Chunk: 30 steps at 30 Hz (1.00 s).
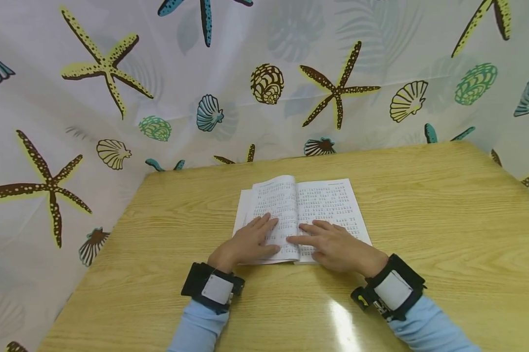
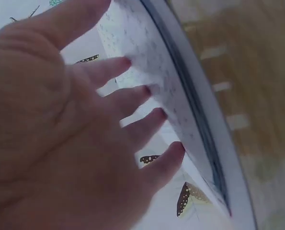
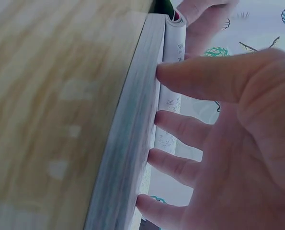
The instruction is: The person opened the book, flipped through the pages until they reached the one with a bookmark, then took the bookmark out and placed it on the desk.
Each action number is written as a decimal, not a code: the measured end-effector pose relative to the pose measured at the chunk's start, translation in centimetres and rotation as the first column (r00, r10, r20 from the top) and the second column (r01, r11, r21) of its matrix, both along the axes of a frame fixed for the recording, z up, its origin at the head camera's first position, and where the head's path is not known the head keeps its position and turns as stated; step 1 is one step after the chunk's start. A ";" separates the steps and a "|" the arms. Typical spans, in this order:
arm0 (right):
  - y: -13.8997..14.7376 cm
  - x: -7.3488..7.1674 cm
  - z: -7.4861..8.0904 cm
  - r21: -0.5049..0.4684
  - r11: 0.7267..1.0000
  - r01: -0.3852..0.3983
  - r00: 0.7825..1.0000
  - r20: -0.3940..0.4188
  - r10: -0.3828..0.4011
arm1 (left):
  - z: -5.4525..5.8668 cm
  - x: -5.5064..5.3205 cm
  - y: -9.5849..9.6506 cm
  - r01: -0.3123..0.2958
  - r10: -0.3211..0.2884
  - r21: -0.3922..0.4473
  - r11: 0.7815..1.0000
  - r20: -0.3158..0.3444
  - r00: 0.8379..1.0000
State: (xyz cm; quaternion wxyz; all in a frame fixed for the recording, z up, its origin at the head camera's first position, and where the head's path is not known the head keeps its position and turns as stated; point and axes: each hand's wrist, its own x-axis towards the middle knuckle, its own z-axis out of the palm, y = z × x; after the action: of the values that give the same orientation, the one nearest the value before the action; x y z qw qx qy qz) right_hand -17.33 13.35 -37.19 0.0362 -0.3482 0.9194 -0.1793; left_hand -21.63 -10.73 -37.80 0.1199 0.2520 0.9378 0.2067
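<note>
An open book point(image 1: 326, 200) with printed pages lies on the wooden table. Its left page bulges up near the spine. My left hand point(image 1: 251, 240) rests on the left page, fingers spread, with the thumb toward the spine. In the left wrist view, the fingertips of the left hand point(image 2: 85, 124) touch the page surface. My right hand point(image 1: 337, 247) lies on the lower part of the right page, its index finger reaching across to the spine. The right wrist view shows the right hand point(image 3: 228, 124) with straight fingers touching the page above the thick stack of page edges point(image 3: 128, 124).
The wooden table point(image 1: 440, 210) extends around the book on all sides. Behind and to the sides hangs a white cloth point(image 1: 238, 54) printed with starfish and shells. Black straps with white plates point(image 1: 217, 288) circle both wrists, above light blue sleeves point(image 1: 198, 327).
</note>
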 end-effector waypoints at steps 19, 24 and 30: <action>4.1 -1.4 -0.2 0.118 0.954 0.277 0.961 -0.037 -0.275 | 0.2 0.2 0.0 -0.014 0.014 -0.002 1.000 0.027 1.000; 6.3 -2.0 -0.4 0.081 0.929 0.361 0.930 0.045 -0.366 | 0.2 0.2 0.1 -0.013 0.013 -0.002 1.000 0.049 0.999; 6.7 -2.2 -0.4 0.070 0.929 0.364 0.927 0.070 -0.369 | 0.0 0.2 0.0 -0.012 0.012 0.001 1.000 0.041 0.999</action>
State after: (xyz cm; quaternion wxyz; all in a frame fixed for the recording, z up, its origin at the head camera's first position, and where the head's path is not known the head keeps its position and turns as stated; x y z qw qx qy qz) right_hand -19.55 20.10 -37.60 0.0494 -0.1615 0.9706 -0.1713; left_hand -21.43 -10.74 -37.75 0.1379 0.2420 0.9365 0.2133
